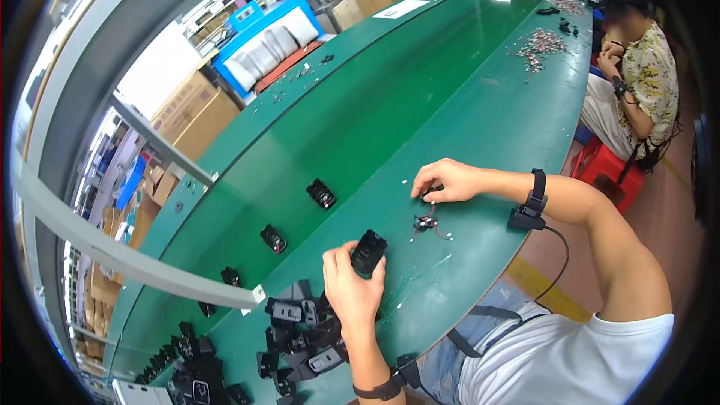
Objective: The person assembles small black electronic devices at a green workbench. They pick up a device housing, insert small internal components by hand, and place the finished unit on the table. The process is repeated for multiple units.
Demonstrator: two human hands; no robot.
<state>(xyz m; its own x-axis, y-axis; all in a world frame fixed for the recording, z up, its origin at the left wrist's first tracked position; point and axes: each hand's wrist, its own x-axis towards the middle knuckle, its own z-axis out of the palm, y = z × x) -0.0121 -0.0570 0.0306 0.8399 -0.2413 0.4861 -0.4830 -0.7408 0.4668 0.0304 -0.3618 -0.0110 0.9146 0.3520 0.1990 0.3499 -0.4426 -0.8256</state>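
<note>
1. Left hand (351, 285) grips a small black moulded-plastic housing (368, 252), fingers wrapped around its lower end, lifted just above the green tabletop (465, 112).
2. Right hand (448, 181) rests on the tabletop with fingertips pinched at a tiny dark part (430, 196); what exactly it grips, cannot tell.
3. Small wired component with thin red leads (425, 223) lies between the hands, just beside the right one.
4. Housing looks light, rigid, smooth: grip by the side walls.
5. Wired component looks fragile: pick by its body, not the leads.
6. Pile of similar black housings (304, 330) sits near the left wrist.
</note>
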